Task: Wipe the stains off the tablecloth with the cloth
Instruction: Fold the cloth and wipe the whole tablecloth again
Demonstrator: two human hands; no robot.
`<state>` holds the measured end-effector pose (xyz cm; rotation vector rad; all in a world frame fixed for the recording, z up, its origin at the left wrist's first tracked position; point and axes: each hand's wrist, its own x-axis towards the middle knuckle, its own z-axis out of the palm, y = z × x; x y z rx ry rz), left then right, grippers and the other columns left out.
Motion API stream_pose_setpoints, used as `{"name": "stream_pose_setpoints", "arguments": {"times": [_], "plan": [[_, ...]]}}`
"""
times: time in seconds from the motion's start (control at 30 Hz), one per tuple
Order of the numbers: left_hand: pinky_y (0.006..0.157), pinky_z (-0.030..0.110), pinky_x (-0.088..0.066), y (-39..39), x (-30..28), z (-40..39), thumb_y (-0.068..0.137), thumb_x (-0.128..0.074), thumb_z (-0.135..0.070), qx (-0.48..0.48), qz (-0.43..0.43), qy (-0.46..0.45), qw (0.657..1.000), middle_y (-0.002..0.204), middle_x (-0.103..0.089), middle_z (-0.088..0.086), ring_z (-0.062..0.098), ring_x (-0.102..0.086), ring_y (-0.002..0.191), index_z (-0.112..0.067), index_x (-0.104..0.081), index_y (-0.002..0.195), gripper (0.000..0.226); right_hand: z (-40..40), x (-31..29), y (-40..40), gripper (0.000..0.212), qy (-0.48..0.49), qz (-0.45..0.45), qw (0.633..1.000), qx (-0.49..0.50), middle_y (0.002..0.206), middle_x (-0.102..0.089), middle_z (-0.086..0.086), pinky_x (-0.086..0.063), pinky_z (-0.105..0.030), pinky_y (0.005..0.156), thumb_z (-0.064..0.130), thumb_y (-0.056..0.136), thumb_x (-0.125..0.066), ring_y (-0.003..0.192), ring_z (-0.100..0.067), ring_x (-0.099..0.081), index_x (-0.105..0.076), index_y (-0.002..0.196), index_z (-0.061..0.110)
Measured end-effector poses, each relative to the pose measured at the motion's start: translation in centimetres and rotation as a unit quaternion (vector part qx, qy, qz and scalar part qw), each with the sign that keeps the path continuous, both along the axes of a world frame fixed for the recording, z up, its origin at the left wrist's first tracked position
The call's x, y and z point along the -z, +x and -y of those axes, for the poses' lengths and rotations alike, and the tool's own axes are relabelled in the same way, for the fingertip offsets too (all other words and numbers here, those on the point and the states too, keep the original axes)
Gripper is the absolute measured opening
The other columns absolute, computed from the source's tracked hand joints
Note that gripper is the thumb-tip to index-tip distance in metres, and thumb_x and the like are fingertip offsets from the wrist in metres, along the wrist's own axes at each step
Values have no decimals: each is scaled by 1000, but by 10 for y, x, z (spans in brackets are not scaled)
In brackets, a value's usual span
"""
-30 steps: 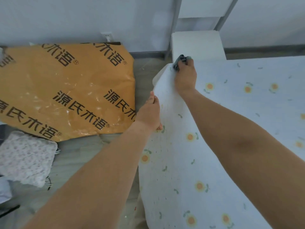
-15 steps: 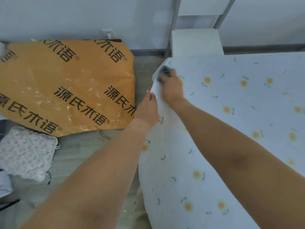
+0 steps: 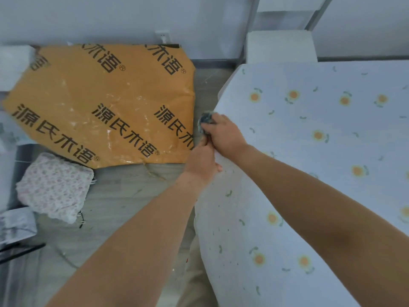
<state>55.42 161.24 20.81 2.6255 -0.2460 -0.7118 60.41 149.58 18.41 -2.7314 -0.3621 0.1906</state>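
Observation:
A white tablecloth [image 3: 309,134] printed with small orange flowers covers the table on the right. My right hand [image 3: 223,131] is closed around a dark grey cloth [image 3: 204,120] and presses it at the tablecloth's left edge. My left hand [image 3: 202,161] sits just below it, gripping the same edge of the tablecloth, and the two hands touch. Small dark specks dot the tablecloth near its lower left part.
A large orange packaging sheet [image 3: 106,107] with black characters lies on the floor to the left. A floral cushion [image 3: 55,187] lies below it. A white block [image 3: 280,47] stands behind the table's far corner, against the wall.
My right hand slid the dark cloth from the table's far corner down along the left edge toward me, ending right above my left hand. The left hand stayed on the edge.

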Motion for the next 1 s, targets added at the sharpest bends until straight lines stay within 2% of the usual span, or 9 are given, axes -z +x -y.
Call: {"name": "stream_pose_setpoints", "arguments": {"times": [0.07, 0.17, 0.3, 0.47, 0.57, 0.77, 0.87, 0.93, 1.0], "plan": [[111, 30, -33, 0, 2, 0, 76, -85, -28, 9, -2, 4, 1000, 164, -15, 12, 28, -36, 143, -3, -15, 157, 110, 21, 0, -2, 36, -37, 28, 996, -79, 114, -59, -14, -50, -39, 84, 17, 86, -65, 100, -33, -56, -66, 121, 19], [111, 31, -34, 1, -3, 1, 84, -78, -31, 20, -18, 28, 999, 166, 6, 10, 28, -33, 145, -3, -3, 158, 108, 75, -1, 7, 32, -71, 13, 990, 119, 119, -57, -7, -43, -34, 84, 36, 91, -54, 104, -26, -54, -64, 120, 25], [117, 34, -25, -17, 0, -9, 90, -72, -32, 2, -23, 28, 999, 166, 9, 10, 29, -16, 151, -6, 2, 158, 103, 62, -2, 3, 36, -57, 5, 952, 300, 133, -45, -13, -43, -34, 81, 7, 91, -44, 105, -34, -53, -57, 125, 11], [118, 33, -23, -51, 1, -30, 85, -77, -34, -9, -61, 42, 997, 167, 3, 10, 25, -12, 152, -4, 1, 158, 110, 0, -8, -27, 45, -29, -18, 999, 22, 129, -49, -12, -46, -38, 89, 9, 91, -51, 108, -34, -53, -53, 135, 16], [116, 37, -30, -54, 5, -26, 84, -79, -28, -25, -64, 20, 997, 165, -12, 14, 30, -27, 147, -4, -2, 158, 109, 48, -2, -45, 45, -71, 25, 987, -145, 127, -54, -13, -49, -39, 89, 11, 92, -58, 103, -36, -59, -53, 136, 19], [115, 36, -29, -54, 6, -26, 86, -77, -24, -21, -70, 12, 997, 165, -12, 11, 28, -27, 147, -5, 4, 157, 109, 64, -3, -26, 37, -22, -13, 947, 319, 134, -47, -13, -41, -31, 85, 12, 95, -41, 108, -35, -54, -54, 130, 12], [110, 34, -34, -53, 4, -27, 86, -77, -24, -24, -71, 9, 997, 164, -17, 14, 28, -34, 143, -4, -4, 158, 105, -16, -10, -47, 37, -8, -41, 995, 87, 128, -51, -13, -44, -36, 90, 16, 93, -49, 108, -34, -55, -59, 128, 20], [104, 35, -41, -64, 1, -29, 89, -73, -26, -33, -42, 19, 998, 158, -31, 16, 29, -45, 134, -3, -16, 156, 92, -33, -16, -68, 39, -39, -53, 992, -112, 129, -52, -12, -46, -39, 93, 13, 90, -56, 109, -34, -54, -62, 128, 22], [105, 38, -41, -84, 0, -30, 96, -64, -28, -16, -13, 34, 999, 160, -27, 16, 31, -44, 135, -4, -14, 157, 83, -2, -21, -64, 45, -66, -14, 984, -168, 124, -55, -14, -46, -41, 90, 7, 88, -59, 106, -37, -55, -60, 131, 20]]}}
